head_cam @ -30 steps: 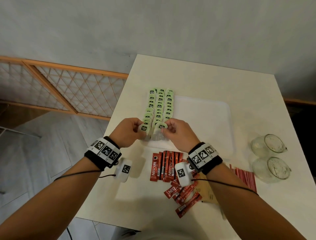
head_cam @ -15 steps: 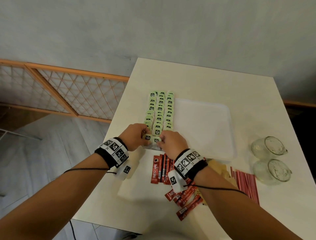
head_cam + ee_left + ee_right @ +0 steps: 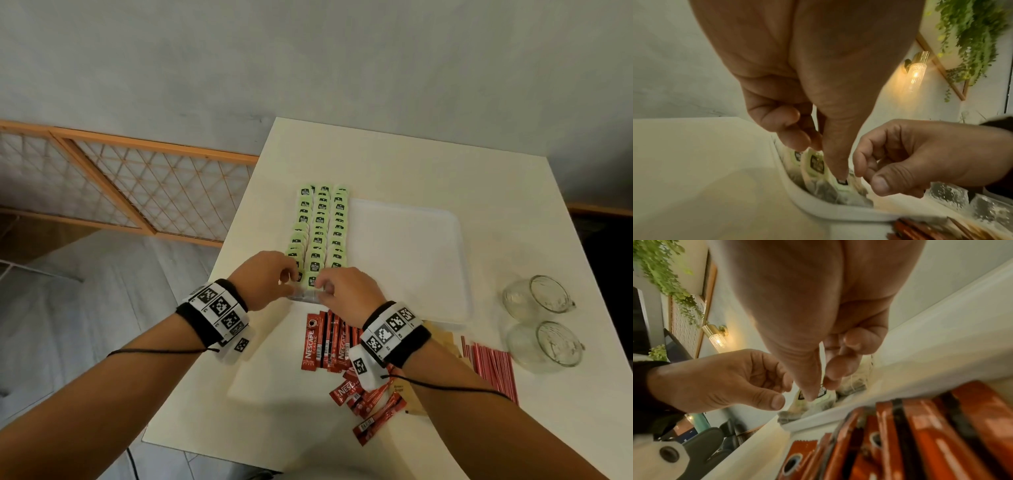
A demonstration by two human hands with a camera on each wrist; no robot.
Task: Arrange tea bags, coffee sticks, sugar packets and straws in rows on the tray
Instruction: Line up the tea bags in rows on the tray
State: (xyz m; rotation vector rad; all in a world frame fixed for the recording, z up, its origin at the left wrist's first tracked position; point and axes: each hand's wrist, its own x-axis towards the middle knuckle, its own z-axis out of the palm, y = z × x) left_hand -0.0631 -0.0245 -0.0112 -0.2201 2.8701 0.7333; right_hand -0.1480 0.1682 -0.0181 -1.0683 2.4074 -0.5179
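Tea bags hug tray's left edge.

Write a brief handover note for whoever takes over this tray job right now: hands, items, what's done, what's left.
Left hand and right hand: fingertips on the nearest tea bags at the tray's near left corner; whether either pinches one cannot be told.
Tea bags: three rows along the left side of the tray.
Off the tray, near side: coffee sticks, some lined up and some loose; brown sugar packets; straws.
Done: tea bag rows nearly complete.
Left: coffee sticks, sugar packets and straws.
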